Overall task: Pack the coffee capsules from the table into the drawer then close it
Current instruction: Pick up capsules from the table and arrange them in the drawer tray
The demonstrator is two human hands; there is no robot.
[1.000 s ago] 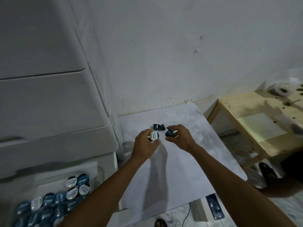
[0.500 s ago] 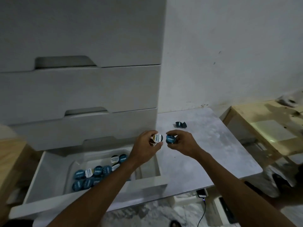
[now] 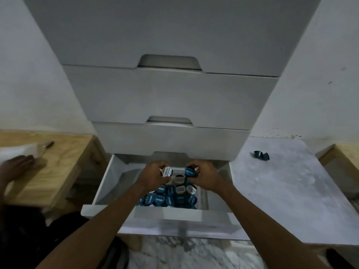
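In the head view both hands hover over the open bottom drawer (image 3: 103,186), side by side above its far part. The left hand (image 3: 154,176) has its fingers curled round a white capsule (image 3: 168,172). The right hand (image 3: 205,176) pinches a blue capsule (image 3: 190,172). Each capsule's flat lid faces the camera, so its axis runs from the palm back toward the viewer, tilted upward. Below them a pile (image 3: 169,198) of capsules fills the drawer's middle, mostly lids up. On the table (image 3: 287,187) to the right, two capsules (image 3: 261,155) lie tipped on their sides near the far edge.
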